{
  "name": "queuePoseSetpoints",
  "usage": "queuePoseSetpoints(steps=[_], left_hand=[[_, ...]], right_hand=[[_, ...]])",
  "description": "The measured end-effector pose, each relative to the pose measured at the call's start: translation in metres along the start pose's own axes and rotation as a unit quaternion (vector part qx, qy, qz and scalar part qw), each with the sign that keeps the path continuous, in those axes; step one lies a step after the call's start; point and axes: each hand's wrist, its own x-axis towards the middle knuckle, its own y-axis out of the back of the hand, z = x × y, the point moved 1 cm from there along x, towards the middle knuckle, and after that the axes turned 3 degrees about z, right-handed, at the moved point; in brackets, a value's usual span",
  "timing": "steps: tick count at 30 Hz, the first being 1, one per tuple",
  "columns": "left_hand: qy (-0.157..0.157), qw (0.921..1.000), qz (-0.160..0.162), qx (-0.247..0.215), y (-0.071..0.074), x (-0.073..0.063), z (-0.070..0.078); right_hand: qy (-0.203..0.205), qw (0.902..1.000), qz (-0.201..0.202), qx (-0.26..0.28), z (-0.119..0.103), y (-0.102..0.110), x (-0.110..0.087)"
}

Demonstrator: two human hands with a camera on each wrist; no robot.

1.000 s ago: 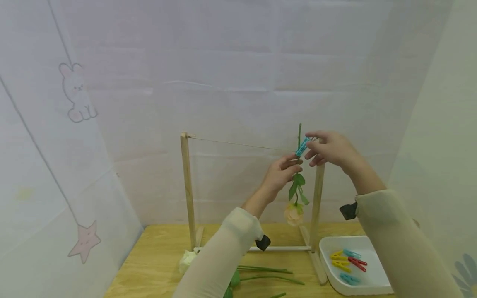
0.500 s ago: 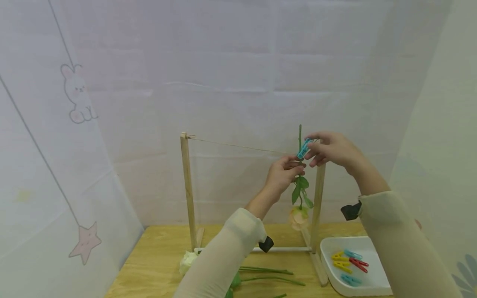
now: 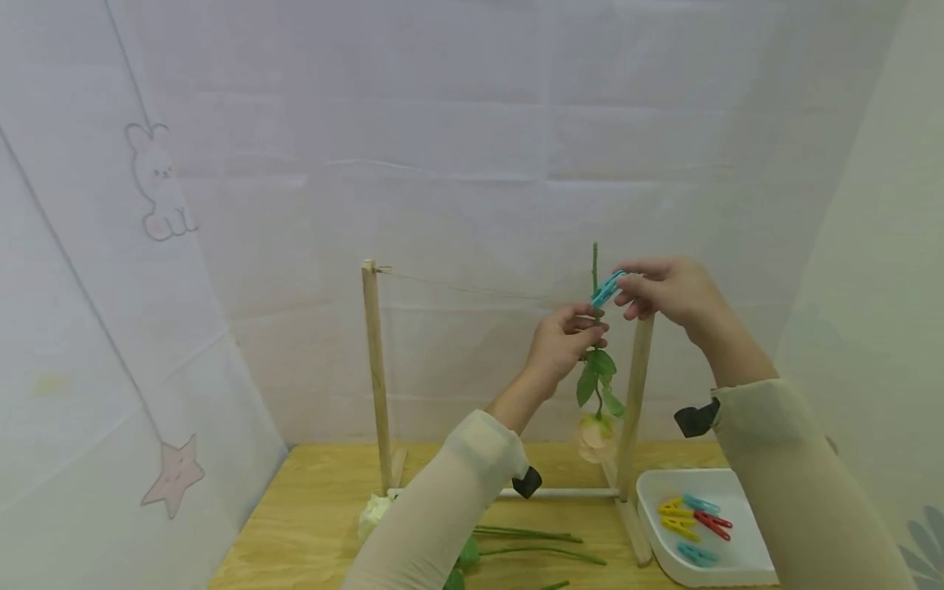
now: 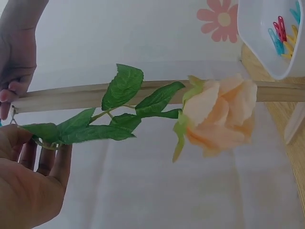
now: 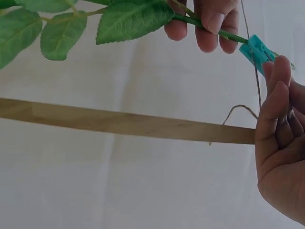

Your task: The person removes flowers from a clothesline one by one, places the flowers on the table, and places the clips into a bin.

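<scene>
A peach rose (image 4: 221,117) hangs head down in front of the string (image 5: 258,88) of a wooden frame. My left hand (image 3: 556,344) pinches its green stem (image 3: 595,260) above the leaves. A blue clothespin (image 3: 608,288) slants across the stem just above the left fingertips. My right hand (image 3: 673,295) pinches the handle end of that clothespin between thumb and fingers. Seen from the right wrist, the clothespin (image 5: 257,53) has its tip at the stem, and the string passes right along it. The handles are partly hidden by the right fingers.
The frame's left post (image 3: 376,377) and right post (image 3: 636,401) stand on a wooden table (image 3: 295,516). A white tray (image 3: 656,561) with yellow, red and blue clothespins sits at right. A white flower (image 3: 372,515) and green stems (image 3: 538,551) lie in front, partly behind the left sleeve.
My left hand and the rose have shifted slightly right. The clothespin has moved a little right and lies more slanted, with the right fingers drawn closer together on it.
</scene>
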Motion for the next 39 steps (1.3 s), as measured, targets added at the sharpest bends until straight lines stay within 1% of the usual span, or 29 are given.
queuePoseSetpoints(steps=[5,10,15,21,25,28,32,39], left_hand=[[-0.011,0.9999,0.003,-0.001,0.003,-0.001,0.001],[-0.018,0.9998,0.01,-0.001,0.008,-0.003,0.004],[-0.034,0.9994,0.004,-0.008,0.012,-0.006,0.007],[-0.054,0.9984,-0.015,0.011,0.017,-0.015,0.011],[-0.056,0.9978,-0.025,0.026,0.02,-0.02,0.011],[-0.055,0.9975,-0.025,0.038,0.025,-0.024,0.012],[-0.054,0.9967,-0.028,0.055,0.03,-0.029,0.013],[-0.051,0.9943,-0.045,0.083,0.036,-0.037,0.016]], right_hand=[[0.019,0.9986,0.039,0.029,0.001,0.002,-0.002],[0.039,0.9946,0.066,0.069,0.005,0.006,-0.002],[0.045,0.9897,0.088,0.104,0.008,0.008,-0.004],[0.046,0.9829,0.092,0.153,0.01,0.007,-0.004],[0.052,0.9745,0.096,0.196,0.01,0.007,-0.004],[0.056,0.97,0.097,0.216,0.008,0.006,-0.004],[0.059,0.9681,0.098,0.223,0.006,0.005,-0.005],[0.063,0.9652,0.085,0.239,0.008,0.006,-0.009]])
